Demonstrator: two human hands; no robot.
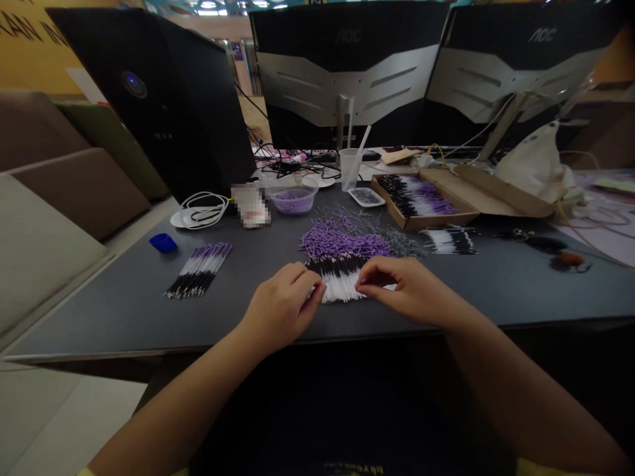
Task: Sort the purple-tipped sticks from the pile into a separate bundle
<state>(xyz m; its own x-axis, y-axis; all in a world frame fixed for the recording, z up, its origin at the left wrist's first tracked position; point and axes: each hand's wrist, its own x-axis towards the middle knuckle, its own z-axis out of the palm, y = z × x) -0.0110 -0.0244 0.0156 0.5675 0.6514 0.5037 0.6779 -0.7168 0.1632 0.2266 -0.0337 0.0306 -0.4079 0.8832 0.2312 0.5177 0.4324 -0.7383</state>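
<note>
A dense row of thin black-and-white sticks (pixel 342 281) lies side by side on the dark desk in front of me. My left hand (pixel 285 304) is closed in a pinch at the row's left end, thumb against fingers. At the right end, my right hand (pixel 404 287) also pinches, with thumb and forefinger tips together over the white parts. Whatever sits between either set of fingertips is too small or hidden to name. Just behind the row is a heap of small purple pieces (pixel 342 238), with small grey pieces (pixel 401 243) scattered to its right.
Left stands a bundle of purple-tipped sticks (pixel 201 268) and a blue cup-like piece (pixel 163 243). Further back are a clear tub (pixel 294 198), plastic cup (pixel 350 170), small white tray (pixel 367 197) and cardboard box (pixel 397 218) of sticks. White sticks (pixel 450 240) lie right. Monitors (pixel 347 73) and a computer tower (pixel 163 99) border the desk.
</note>
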